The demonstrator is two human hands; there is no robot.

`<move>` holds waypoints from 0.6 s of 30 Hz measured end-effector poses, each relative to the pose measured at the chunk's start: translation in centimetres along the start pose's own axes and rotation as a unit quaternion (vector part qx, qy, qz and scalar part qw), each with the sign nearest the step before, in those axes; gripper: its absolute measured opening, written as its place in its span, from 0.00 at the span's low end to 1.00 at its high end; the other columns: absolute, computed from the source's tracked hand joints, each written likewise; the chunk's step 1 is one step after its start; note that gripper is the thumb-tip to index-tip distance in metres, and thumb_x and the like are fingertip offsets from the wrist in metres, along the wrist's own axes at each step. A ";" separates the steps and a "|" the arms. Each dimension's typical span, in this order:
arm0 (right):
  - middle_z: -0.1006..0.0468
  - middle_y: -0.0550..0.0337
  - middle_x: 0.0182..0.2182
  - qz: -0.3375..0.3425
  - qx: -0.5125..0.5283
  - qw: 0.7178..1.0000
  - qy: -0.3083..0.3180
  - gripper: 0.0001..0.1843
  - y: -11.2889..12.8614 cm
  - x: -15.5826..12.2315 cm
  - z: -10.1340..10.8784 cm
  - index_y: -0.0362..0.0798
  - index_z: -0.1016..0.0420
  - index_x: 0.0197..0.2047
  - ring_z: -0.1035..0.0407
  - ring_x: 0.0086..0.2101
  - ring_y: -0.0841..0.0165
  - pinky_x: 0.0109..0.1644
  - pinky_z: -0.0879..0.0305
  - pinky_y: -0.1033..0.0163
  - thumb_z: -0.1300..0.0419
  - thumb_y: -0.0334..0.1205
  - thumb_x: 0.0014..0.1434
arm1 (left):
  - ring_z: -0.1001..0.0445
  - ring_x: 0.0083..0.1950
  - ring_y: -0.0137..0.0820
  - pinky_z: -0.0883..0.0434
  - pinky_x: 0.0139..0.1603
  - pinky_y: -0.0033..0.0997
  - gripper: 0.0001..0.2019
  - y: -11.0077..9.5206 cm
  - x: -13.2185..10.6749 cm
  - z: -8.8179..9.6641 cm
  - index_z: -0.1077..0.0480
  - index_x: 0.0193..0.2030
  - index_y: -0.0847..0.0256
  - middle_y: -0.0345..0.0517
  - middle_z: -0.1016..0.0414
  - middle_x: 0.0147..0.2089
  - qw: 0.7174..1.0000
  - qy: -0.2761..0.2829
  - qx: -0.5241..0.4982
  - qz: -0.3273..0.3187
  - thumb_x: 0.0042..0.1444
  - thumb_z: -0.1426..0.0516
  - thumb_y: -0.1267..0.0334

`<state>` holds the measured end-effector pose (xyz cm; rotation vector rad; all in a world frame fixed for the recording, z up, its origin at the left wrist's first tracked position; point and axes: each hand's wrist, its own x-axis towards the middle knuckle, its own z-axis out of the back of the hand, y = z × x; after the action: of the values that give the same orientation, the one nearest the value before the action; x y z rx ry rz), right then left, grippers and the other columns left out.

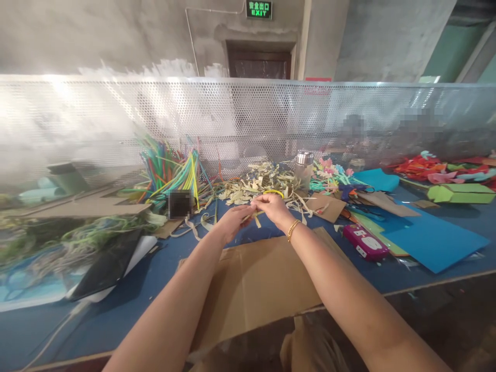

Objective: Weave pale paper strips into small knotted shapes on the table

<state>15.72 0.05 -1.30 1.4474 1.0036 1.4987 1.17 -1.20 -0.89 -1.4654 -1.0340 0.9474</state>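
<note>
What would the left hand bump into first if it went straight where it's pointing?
The left hand would probably meet the right hand first, just ahead of it. They look about touching, though the exact gap is unclear.

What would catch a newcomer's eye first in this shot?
Probably the left hand and right hand, meeting near the centre in front of a pile of pale strips. Next, the bundle of colourful sticks to their left and the bright blue sheet to their right. High up, a green exit sign glows.
</note>
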 end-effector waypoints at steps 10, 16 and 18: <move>0.22 0.61 0.24 0.019 -0.016 1.000 0.012 0.14 -0.6 0.2 0.0 0.47 0.23 0.24 0.32 0.27 0.70 0.38 0.37 0.63 0.36 0.50 0.46 | 0.33 0.33 0.28 0.33 0.34 0.28 0.09 -0.1 0.0 0.6 0.23 0.30 0.56 0.44 0.26 0.36 0.999 -0.016 0.038 0.033 0.42 0.34 0.56; 0.23 0.61 0.24 0.042 -0.067 0.993 -0.089 0.12 -1.5 0.6 -0.3 0.46 0.25 0.25 0.32 0.27 0.69 0.36 0.37 0.64 0.39 0.47 0.49 | 0.32 0.35 0.32 0.35 0.31 0.26 0.08 -0.6 -0.3 0.1 0.23 0.26 0.56 0.46 0.25 0.36 0.994 -0.029 0.096 0.035 0.40 0.34 0.57; 0.25 0.61 0.24 0.068 -0.080 0.990 -0.099 0.12 -1.5 0.8 -0.1 0.47 0.26 0.26 0.33 0.27 0.69 0.36 0.38 0.64 0.40 0.48 0.50 | 0.32 0.35 0.31 0.36 0.30 0.25 0.07 -0.5 -0.2 0.1 0.23 0.26 0.56 0.46 0.25 0.36 0.994 -0.027 0.100 0.017 0.41 0.34 0.57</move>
<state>15.64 1.31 -2.46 1.5390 0.6616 1.4628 0.97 -1.32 -0.35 -1.2998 -0.9272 1.0886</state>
